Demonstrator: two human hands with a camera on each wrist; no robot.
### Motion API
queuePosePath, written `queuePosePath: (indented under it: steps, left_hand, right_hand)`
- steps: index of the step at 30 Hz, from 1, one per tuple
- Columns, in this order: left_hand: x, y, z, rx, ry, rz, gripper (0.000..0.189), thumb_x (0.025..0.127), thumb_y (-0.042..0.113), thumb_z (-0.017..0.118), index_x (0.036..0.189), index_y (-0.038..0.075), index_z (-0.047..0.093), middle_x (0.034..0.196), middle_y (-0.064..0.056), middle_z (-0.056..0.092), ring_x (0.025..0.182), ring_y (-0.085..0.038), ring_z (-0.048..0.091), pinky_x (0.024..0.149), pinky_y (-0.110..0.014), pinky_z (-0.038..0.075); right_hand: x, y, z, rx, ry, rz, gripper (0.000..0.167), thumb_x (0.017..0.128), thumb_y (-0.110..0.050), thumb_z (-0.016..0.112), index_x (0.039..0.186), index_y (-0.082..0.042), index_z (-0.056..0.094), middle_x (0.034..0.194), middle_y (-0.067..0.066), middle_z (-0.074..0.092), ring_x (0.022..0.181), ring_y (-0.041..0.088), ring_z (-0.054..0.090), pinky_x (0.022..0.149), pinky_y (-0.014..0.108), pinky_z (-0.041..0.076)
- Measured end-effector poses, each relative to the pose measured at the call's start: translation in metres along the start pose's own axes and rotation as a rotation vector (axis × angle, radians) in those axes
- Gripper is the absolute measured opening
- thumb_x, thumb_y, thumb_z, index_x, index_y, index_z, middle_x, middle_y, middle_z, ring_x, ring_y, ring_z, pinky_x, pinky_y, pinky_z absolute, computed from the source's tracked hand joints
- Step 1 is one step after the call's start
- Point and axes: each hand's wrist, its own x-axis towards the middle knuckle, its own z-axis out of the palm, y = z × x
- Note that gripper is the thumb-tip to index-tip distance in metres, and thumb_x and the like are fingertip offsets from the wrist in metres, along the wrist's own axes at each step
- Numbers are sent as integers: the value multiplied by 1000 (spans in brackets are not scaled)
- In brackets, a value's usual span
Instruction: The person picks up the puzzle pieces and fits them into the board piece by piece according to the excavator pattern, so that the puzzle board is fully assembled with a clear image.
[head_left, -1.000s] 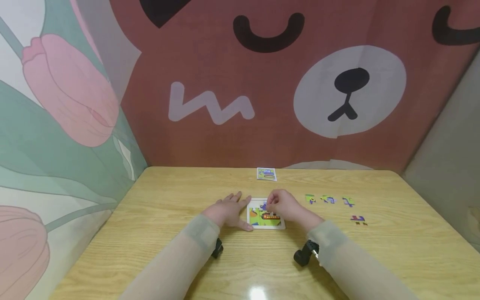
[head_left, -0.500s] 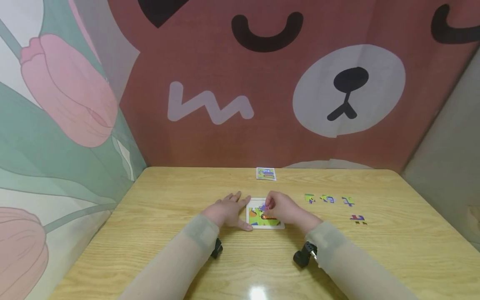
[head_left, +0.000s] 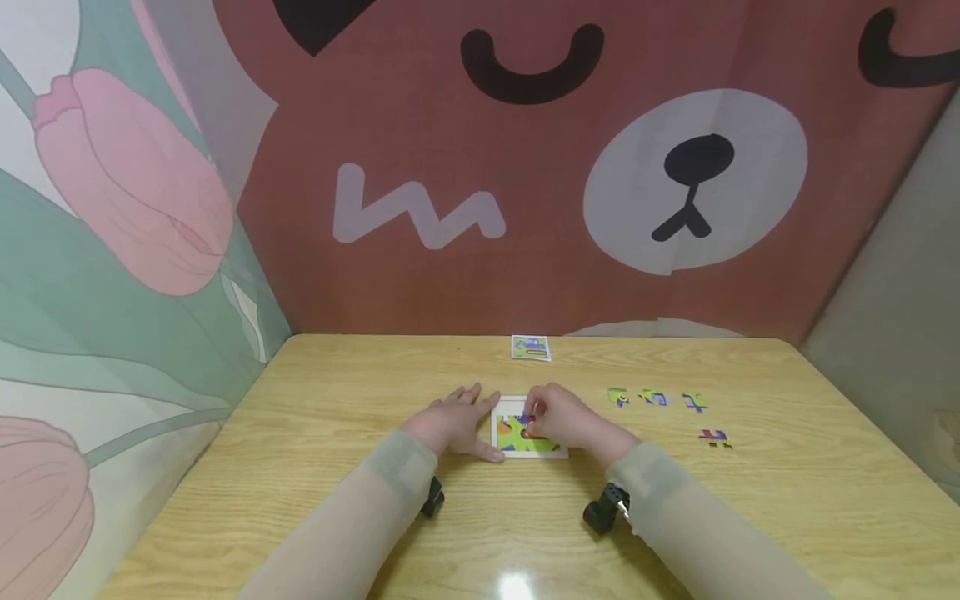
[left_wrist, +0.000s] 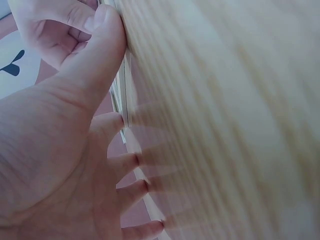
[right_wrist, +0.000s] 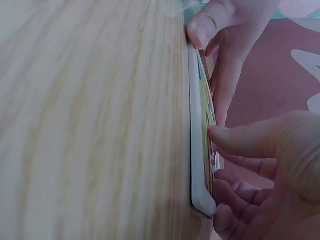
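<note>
A jigsaw puzzle in a white tray (head_left: 531, 455) lies flat on the wooden table, its lower part filled with a green, orange and red picture. My left hand (head_left: 454, 425) rests at the tray's left side, fingers spread, with the thumb along the near corner. Over the tray's middle, my right hand (head_left: 567, 418) pinches a small purple puzzle piece (head_left: 522, 418) between thumb and index finger, low against the picture. In the right wrist view the thumb (right_wrist: 235, 140) touches the puzzle's surface; the piece itself is largely hidden by the fingers.
Loose puzzle pieces lie to the right: a green one (head_left: 618, 397), a purple-and-green one (head_left: 654, 398), another (head_left: 694, 402) and a red-and-purple one (head_left: 714, 436). A picture card (head_left: 531, 347) lies near the table's back edge, before a patterned wall.
My right hand has shifted slightly left and lower over the tray with the purple piece, covering more of the picture. My left hand stays in place.
</note>
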Motion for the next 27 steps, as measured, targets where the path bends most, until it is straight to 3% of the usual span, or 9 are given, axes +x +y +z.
queuePosePath:
  steps: [5, 12, 17, 22, 27]
  left_hand:
    - [-2, 2, -2, 1, -6, 6, 103, 78, 68, 68, 159, 27, 20, 164, -8, 12, 149, -32, 12, 117, -54, 19]
    - [-3, 2, -1, -26, -15, 3, 103, 78, 65, 69, 160, 27, 18, 165, -7, 9, 149, -30, 9, 117, -53, 16]
    - [-4, 0, 2, -45, -17, -6, 103, 78, 63, 71, 160, 28, 18, 165, -7, 8, 149, -31, 8, 117, -53, 14]
    - [-4, 1, 1, -60, -13, -13, 103, 77, 64, 72, 159, 28, 20, 165, -6, 10, 149, -31, 9, 117, -53, 15]
    - [-3, 3, 0, -65, -11, -22, 104, 76, 64, 72, 159, 29, 21, 165, -5, 11, 149, -30, 10, 118, -52, 16]
  right_hand:
    - [-3, 2, -10, 21, -10, -2, 11, 84, -9, 79, 89, -14, 71, 91, 5, 55, 81, 20, 51, 68, 34, 44]
    - [-14, 23, -55, 25, 112, -64, 8, 84, -5, 75, 91, -7, 73, 88, 5, 58, 81, 22, 52, 67, 35, 44]
    - [-37, 51, -88, -15, 101, -101, 9, 83, 2, 71, 91, -3, 71, 87, 7, 61, 79, 22, 53, 65, 36, 47]
    - [-63, 89, -121, -52, 79, -59, 6, 84, 0, 71, 89, -2, 67, 84, 5, 59, 77, 22, 51, 64, 36, 46]
    - [-85, 135, -140, -76, 43, -19, 12, 81, -1, 74, 84, -4, 63, 82, 4, 60, 75, 20, 51, 64, 36, 45]
